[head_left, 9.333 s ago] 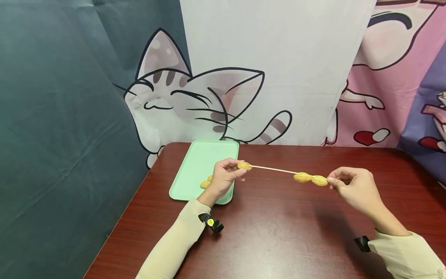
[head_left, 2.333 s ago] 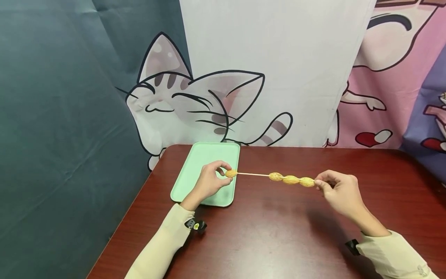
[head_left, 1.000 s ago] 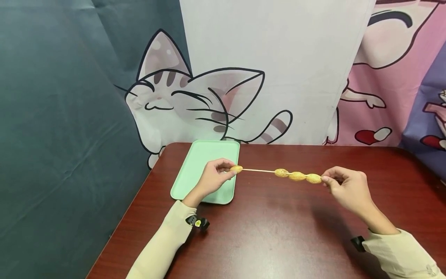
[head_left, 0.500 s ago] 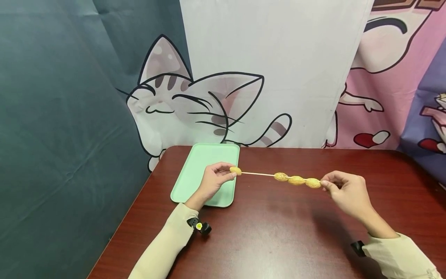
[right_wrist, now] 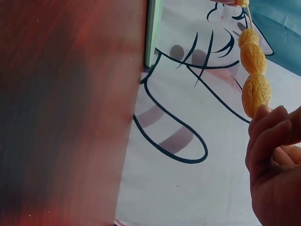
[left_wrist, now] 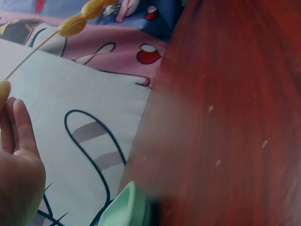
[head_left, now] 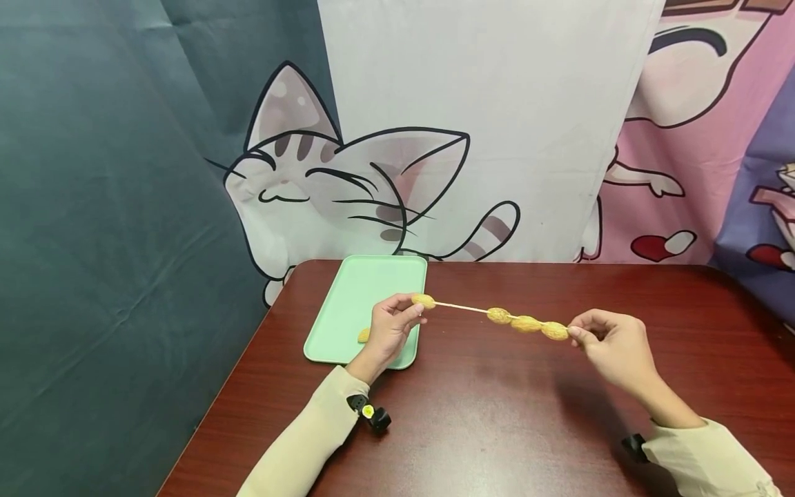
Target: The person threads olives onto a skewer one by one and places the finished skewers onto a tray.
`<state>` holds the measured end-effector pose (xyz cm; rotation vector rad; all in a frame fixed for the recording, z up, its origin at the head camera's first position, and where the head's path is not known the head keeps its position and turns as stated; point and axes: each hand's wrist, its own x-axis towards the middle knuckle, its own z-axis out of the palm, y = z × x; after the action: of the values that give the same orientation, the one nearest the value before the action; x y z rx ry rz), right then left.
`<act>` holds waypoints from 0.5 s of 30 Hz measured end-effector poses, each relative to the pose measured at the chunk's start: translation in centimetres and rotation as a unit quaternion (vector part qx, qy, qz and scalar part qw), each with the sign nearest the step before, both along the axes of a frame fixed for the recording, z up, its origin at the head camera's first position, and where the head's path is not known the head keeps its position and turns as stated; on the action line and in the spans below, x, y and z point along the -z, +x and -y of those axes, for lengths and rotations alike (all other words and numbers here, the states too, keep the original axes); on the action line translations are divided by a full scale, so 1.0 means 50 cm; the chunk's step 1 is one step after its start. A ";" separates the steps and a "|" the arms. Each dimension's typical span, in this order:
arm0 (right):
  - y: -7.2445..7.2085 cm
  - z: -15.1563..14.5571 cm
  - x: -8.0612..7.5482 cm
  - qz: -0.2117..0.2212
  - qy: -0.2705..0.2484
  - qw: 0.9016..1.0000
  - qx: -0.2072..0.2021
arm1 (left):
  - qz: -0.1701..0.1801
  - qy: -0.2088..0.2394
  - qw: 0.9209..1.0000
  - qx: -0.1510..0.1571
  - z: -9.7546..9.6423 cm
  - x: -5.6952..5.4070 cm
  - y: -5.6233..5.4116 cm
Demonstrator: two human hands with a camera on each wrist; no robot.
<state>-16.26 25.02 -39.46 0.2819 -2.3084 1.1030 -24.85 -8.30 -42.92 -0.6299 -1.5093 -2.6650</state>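
Note:
A thin pale skewer (head_left: 461, 306) hangs above the table between both hands. My right hand (head_left: 616, 346) pinches its right end, just past three yellow, wrinkled oval pieces (head_left: 526, 324) threaded side by side. A bare stretch of stick runs to one more yellow oval piece (head_left: 424, 301) at the left end, pinched by the thumb and fingers of my left hand (head_left: 390, 331). In the right wrist view the threaded pieces (right_wrist: 257, 94) touch one another in a row. One loose yellow piece (head_left: 363, 335) lies on the mint-green tray (head_left: 373, 283), partly behind my left hand.
The tray lies at the back left of the reddish-brown wooden table (head_left: 497, 414), under my left hand. A printed cloth (head_left: 491, 138) with a cartoon cat hangs behind the table's far edge, and a dark green cloth (head_left: 124, 241) hangs at the left.
Since the oldest frame, the pieces near my right hand have grown from two to three; a fresh piece is at the left end. My left hand has just shifted right, uncovering the loose piece.

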 end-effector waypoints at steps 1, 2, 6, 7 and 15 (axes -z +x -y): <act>0.001 -0.001 0.002 0.006 -0.001 1.000 -0.001 | -0.005 0.003 1.000 -0.001 -0.003 0.001 0.001; 0.001 -0.001 0.002 0.011 -0.002 1.000 -0.001 | -0.011 0.007 1.000 -0.003 -0.006 0.002 0.002; 0.002 -0.003 0.002 0.030 -0.004 1.000 -0.001 | -0.029 0.015 0.999 -0.013 -0.013 0.005 0.005; 0.002 -0.003 0.002 0.034 -0.004 0.999 0.001 | -0.032 0.017 0.999 -0.013 -0.015 0.006 0.005; 0.001 -0.005 -0.001 0.054 0.005 0.998 0.013 | -0.042 0.020 0.999 -0.004 -0.023 0.009 0.009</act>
<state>-16.18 25.27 -39.43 0.2000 -2.4060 1.1180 -24.40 -7.16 -43.37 -0.7219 -1.4323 -2.6207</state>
